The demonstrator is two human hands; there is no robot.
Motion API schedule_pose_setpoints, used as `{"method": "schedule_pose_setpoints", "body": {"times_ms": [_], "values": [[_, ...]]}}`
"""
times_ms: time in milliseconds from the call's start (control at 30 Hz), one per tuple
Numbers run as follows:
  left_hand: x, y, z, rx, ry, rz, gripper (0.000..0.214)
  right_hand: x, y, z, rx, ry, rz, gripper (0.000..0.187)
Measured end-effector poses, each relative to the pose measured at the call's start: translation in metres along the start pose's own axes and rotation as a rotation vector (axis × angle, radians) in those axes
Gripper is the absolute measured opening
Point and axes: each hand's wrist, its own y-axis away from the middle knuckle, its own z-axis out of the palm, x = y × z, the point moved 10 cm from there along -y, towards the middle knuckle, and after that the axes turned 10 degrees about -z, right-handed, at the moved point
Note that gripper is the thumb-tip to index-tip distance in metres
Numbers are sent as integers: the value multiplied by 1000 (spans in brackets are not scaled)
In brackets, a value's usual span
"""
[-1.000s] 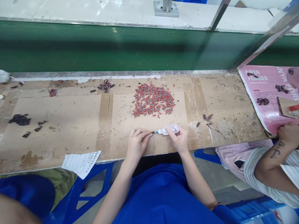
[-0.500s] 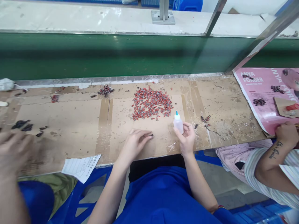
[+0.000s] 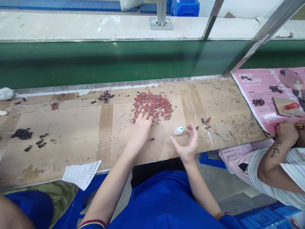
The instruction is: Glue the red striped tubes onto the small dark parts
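My left hand (image 3: pixel 142 128) reaches to the near edge of a pile of small red-and-metal parts (image 3: pixel 153 103). Its slightly spread fingertips touch the parts, and the thumb is mostly hidden. Just below that hand, a small dark piece (image 3: pixel 151 139) lies on the cardboard. My right hand (image 3: pixel 187 141) is open, thumb and fingers apart, curved beside a translucent white squeeze bottle (image 3: pixel 177 130) with a blue tip. The bottle stands on the cardboard with its tip pointing up towards me, free of the hand's grip.
Cardboard (image 3: pixel 66 127) covers the bench. Dark parts (image 3: pixel 22 134) lie at left, and a small cluster (image 3: pixel 106 96) behind. More parts (image 3: pixel 206 121) sit right of my right hand. A paper sheet (image 3: pixel 82 173) overhangs the front edge. A co-worker's hand (image 3: pixel 287 132) is by a pink poster (image 3: pixel 250 92).
My left hand has let go of the small dark piece and moved up to the red pile. My right hand has set the bottle down and opened. The left co-worker's hand has left the dark parts.
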Motion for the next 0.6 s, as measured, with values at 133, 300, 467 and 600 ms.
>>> {"method": "schedule_pose_setpoints", "body": {"times_ms": [133,300,467,600], "values": [[13,25,-24,14,436,92,14,-34,14,-1,57,-221,-8,28],[18,57,-30,-71,881,91,30,-22,44,81,-305,-828,729,29],[4,70,-20,-64,911,29,29,-18,54,104,-376,-998,982,30],[-3,74,-15,-26,759,36,27,-11,59,104,-444,-950,1000,32]]}}
